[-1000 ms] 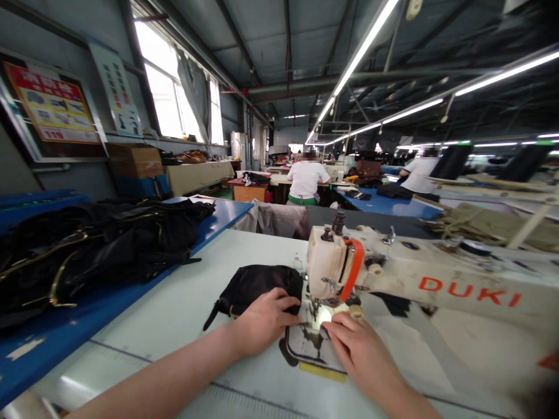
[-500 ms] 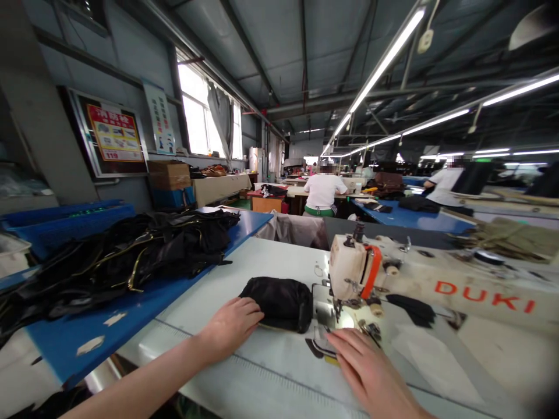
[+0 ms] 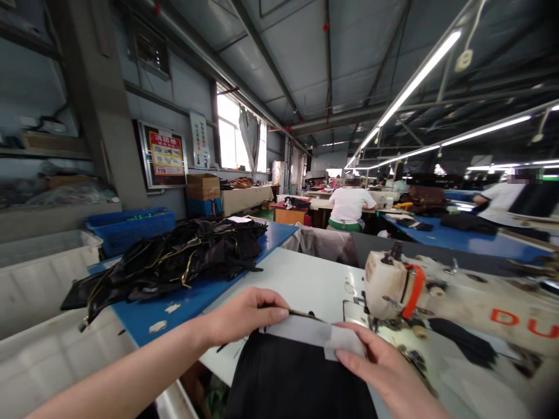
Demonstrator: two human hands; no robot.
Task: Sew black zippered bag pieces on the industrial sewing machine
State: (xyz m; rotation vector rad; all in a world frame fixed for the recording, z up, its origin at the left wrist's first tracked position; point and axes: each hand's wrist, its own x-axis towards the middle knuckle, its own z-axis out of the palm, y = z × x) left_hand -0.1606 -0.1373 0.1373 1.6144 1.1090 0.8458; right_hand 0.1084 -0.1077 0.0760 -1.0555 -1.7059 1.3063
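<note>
A black fabric piece (image 3: 297, 378) hangs down between my hands at the near side of the machine table. Along its top edge run a pale grey strip (image 3: 301, 330) and what looks like a dark zipper with a gold edge (image 3: 301, 313). My left hand (image 3: 257, 314) pinches the top left corner between thumb and fingers. At the right end, my right hand (image 3: 371, 355) grips the strip, its thumb in front. The white sewing machine (image 3: 388, 285) with an orange guard stands just right of the fabric. Part of its needle area is behind my right hand.
A heap of black pieces with gold zippers (image 3: 187, 256) covers much of the blue table (image 3: 144, 308) on the left. Behind it sit a blue crate (image 3: 131, 227) and white bins (image 3: 48, 256). A person in a white top (image 3: 351, 203) sits further ahead.
The black fabric has been lifted off the table and now hangs at its near side, held by both hands. My view has swung left, so the machine appears further right.
</note>
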